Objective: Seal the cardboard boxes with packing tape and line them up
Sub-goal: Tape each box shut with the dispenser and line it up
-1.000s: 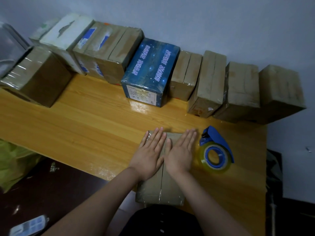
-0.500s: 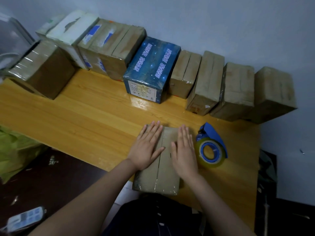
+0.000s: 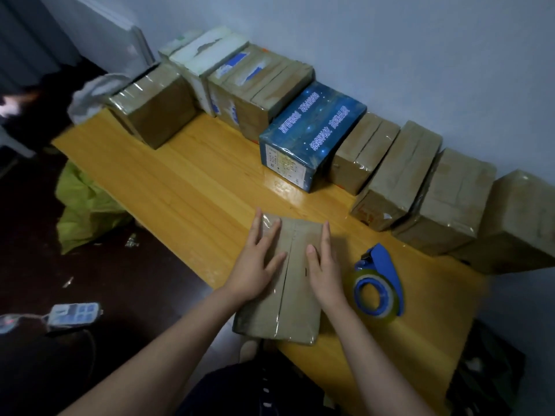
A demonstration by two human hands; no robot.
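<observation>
A brown cardboard box (image 3: 292,304) lies at the near edge of the wooden table (image 3: 186,187), its top seam covered with clear tape. My left hand (image 3: 255,265) rests flat on the left flap with straight, spread fingers. My right hand (image 3: 326,267) lies flat on the right flap, fingers straight. A blue tape dispenser (image 3: 379,280) with a roll of clear tape sits on the table just right of the box. Along the wall runs a row of several taped boxes, among them a blue printed box (image 3: 309,136).
One brown box (image 3: 156,108) stands apart at the table's far left corner, beside a crumpled cloth (image 3: 90,96). A yellow-green bag (image 3: 85,211) and a power strip (image 3: 73,313) lie on the dark floor to the left. The wall stands right behind the row.
Both hands have slid apart from the centre seam toward the box's sides and drawn back toward me. The camera has swung, so the scene now sits tilted.
</observation>
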